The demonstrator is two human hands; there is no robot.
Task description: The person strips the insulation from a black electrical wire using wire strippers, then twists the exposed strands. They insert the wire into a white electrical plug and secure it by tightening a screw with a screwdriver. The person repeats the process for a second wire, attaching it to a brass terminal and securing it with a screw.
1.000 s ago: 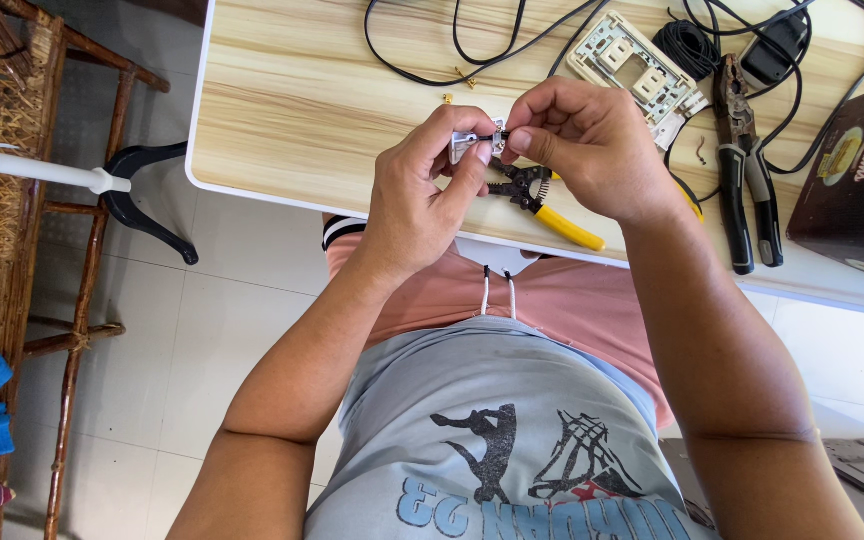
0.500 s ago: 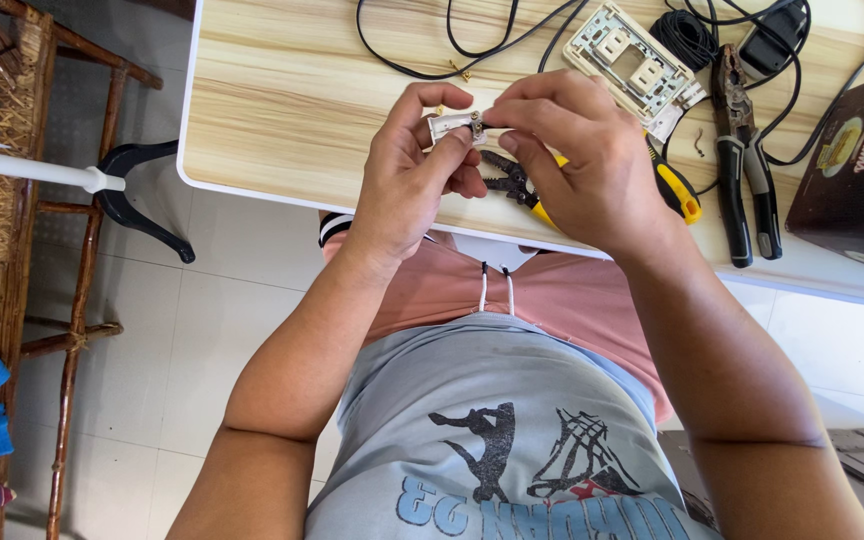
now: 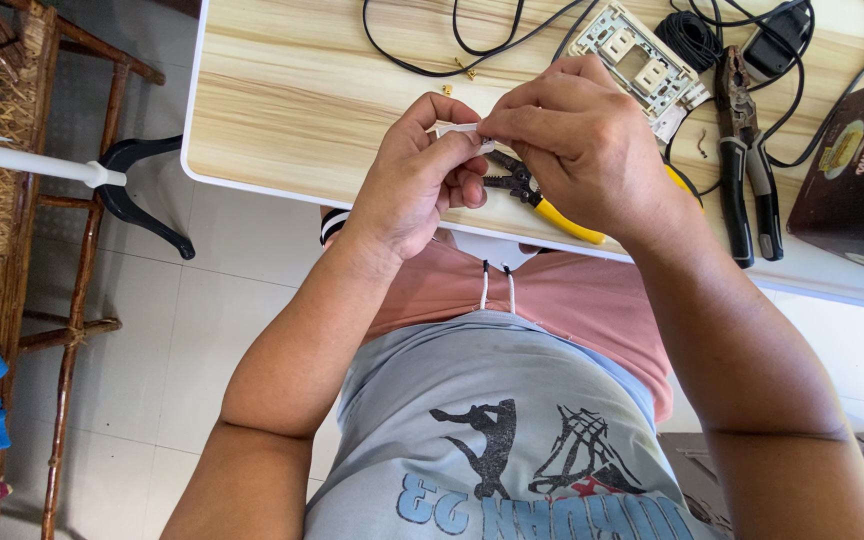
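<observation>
My left hand and my right hand meet above the near edge of a light wooden table. Between their fingertips they pinch a small white part, mostly hidden by the fingers. Yellow-handled pliers lie on the table just under my hands. A white outlet plate sits beyond my right hand, with a black cable looping past it.
Black-handled pliers and a dark brown box lie at the table's right. A black adapter rests at the top right. A wicker chair and a white pole stand at the left on the tiled floor.
Both hands have stayed together on the small white part, turning it slightly. The view has shifted a little, so the hands sit higher against the table.
</observation>
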